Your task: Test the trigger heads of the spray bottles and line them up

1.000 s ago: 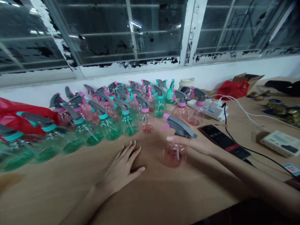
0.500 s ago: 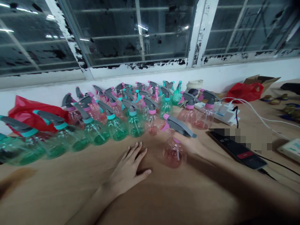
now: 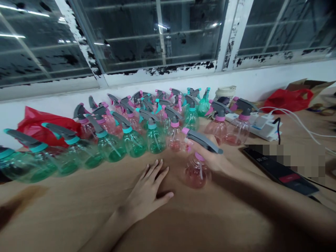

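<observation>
My right hand [image 3: 214,154] is closed round the neck and trigger of a pink spray bottle [image 3: 196,173] with a grey and pink head. The bottle is upright, its base at the table surface. My left hand [image 3: 149,189] lies flat on the brown table [image 3: 168,227], fingers spread, left of that bottle and holding nothing. Beyond my hands stands a row of green spray bottles [image 3: 134,142] with turquoise collars. A clear pink spray bottle [image 3: 175,138] is just behind the one I hold, and two more pink spray bottles [image 3: 237,131] stand behind my right hand.
Several more spray bottles crowd toward the wall. A red plastic bag [image 3: 47,122] lies at left, another red bag [image 3: 288,99] at back right. A white power strip [image 3: 262,127] with cables and a black phone [image 3: 278,171] lie to the right. A patterned cup [image 3: 224,94] stands by the wall.
The whole view has shifted slightly, so most things sit further right. The fingers of my right hand at the pink trigger have moved slightly. My left hand stays flat on the table.
</observation>
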Demonstrator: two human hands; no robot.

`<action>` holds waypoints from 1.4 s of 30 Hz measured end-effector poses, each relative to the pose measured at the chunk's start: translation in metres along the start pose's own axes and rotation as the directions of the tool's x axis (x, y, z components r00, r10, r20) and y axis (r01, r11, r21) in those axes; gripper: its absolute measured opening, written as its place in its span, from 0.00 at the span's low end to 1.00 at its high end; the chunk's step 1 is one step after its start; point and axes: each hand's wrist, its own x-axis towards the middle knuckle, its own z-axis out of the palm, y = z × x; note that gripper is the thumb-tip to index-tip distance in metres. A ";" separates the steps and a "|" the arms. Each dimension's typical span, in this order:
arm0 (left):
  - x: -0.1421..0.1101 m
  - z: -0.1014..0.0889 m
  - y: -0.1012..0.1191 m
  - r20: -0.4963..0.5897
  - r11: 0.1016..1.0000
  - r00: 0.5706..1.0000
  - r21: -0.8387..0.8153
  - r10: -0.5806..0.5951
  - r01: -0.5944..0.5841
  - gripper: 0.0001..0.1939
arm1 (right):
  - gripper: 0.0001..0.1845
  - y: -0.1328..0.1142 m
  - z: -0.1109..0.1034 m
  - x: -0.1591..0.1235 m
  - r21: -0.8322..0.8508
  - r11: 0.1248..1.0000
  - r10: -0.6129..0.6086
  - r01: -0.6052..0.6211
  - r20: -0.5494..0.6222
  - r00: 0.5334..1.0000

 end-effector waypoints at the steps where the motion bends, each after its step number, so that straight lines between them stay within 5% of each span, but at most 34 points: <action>1: 0.000 0.000 0.000 0.006 1.000 1.000 -0.002 0.000 0.000 0.35 | 0.20 -0.001 0.000 0.000 -0.008 1.000 0.010 -0.010 0.006 1.000; 19: 0.002 -0.003 0.002 0.024 1.000 1.000 -0.011 -0.002 0.002 0.36 | 0.11 0.004 0.001 0.000 0.083 0.995 -0.063 0.061 0.017 0.998; 42: 0.000 -0.002 0.002 0.028 1.000 1.000 -0.005 -0.007 0.007 0.36 | 0.18 -0.002 -0.001 -0.001 -0.002 1.000 -0.002 0.002 0.054 0.999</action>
